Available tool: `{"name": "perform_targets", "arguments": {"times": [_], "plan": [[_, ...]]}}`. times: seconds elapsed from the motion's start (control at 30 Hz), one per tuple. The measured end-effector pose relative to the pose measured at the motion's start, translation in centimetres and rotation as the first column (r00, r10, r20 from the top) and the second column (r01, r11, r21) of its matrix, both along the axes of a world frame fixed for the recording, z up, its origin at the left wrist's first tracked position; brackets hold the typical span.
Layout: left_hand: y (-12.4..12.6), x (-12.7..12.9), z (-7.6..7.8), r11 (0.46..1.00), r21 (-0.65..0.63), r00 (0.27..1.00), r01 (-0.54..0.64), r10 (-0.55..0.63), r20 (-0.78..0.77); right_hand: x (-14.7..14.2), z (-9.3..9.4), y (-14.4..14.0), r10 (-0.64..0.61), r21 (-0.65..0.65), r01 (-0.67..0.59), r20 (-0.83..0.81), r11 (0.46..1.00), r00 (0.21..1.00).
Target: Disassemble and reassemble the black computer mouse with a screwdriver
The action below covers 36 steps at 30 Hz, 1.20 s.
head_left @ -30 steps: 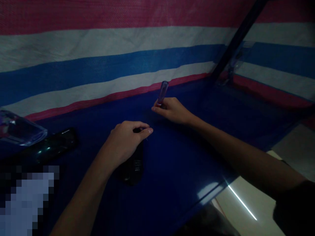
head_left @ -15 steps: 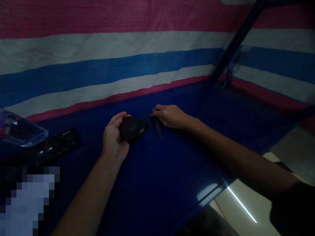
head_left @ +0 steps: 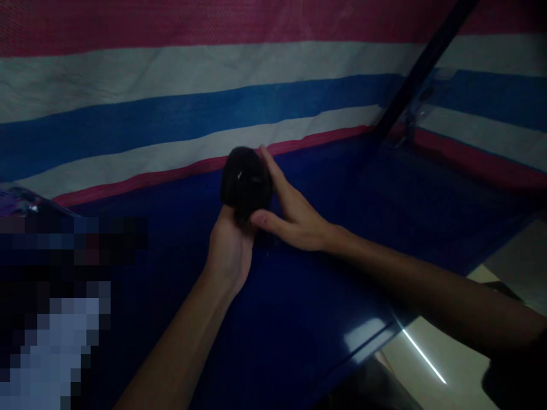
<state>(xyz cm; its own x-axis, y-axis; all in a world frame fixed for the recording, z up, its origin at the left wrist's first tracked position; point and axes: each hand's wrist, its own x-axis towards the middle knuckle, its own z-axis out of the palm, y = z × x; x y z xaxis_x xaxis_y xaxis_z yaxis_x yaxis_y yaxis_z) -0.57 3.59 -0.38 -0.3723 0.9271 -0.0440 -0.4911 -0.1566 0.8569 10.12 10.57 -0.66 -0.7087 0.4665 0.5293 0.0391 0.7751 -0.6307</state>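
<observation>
A black remote control (head_left: 246, 181) is held upright, end-on to me, above the dark blue table (head_left: 299, 319). My left hand (head_left: 231, 250) grips it from below. My right hand (head_left: 290, 213) wraps its right side, with the thumb under it and the fingers up along its edge. The screwdriver seen earlier is not visible now. The light is dim, so details on the remote are hard to make out.
A red, white and blue striped woven sheet (head_left: 171, 102) hangs behind the table. A dark pole (head_left: 421, 65) leans at the back right. A clear plastic object (head_left: 17, 202) sits at the far left edge. The table's front edge (head_left: 371, 341) borders a pale floor.
My right hand laid down the clear-handled screwdriver and moved onto the remote. My left hand lifted the remote from the table and raised it upright.
</observation>
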Motion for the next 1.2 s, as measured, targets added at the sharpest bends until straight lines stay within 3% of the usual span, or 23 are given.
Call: {"name": "perform_targets", "arguments": {"times": [0.17,0.4,0.6,0.7,0.87,1.07,1.2], "plan": [[0.0,-0.6,-0.3,0.984,0.014,0.979,0.180,-0.178,-0.103,0.8,0.9,1.0,-0.017,-0.068,0.015,-0.031,0.998,0.999],[0.5,-1.4,-1.2,0.972,0.072,0.972,0.225,-0.218,-0.090,0.7,0.4,2.2,0.075,-0.071,-0.075,0.010,0.995,0.997],[-0.1,-1.4,-0.3,0.967,0.130,0.974,0.219,-0.224,0.026,1.2,1.1,2.4,0.059,-0.106,-0.062,-0.031,0.992,0.998],[-0.4,-1.6,0.0,0.969,0.140,0.965,0.203,-0.223,0.141,1.2,1.1,2.2,0.076,-0.061,-0.075,0.011,0.995,0.997],[-0.5,-1.6,-0.3,0.940,0.158,0.900,0.303,-0.337,0.277,0.9,0.8,1.9,0.095,0.128,-0.102,0.062,0.987,0.994],[-0.4,-1.6,-0.3,0.978,0.097,0.907,0.187,-0.210,0.366,0.9,0.7,1.9,0.119,0.160,-0.129,0.073,0.979,0.990],[-0.3,-1.6,0.0,0.981,0.079,0.914,0.179,-0.195,0.355,0.8,0.6,1.8,0.110,0.123,-0.114,0.045,0.986,0.993]]}}
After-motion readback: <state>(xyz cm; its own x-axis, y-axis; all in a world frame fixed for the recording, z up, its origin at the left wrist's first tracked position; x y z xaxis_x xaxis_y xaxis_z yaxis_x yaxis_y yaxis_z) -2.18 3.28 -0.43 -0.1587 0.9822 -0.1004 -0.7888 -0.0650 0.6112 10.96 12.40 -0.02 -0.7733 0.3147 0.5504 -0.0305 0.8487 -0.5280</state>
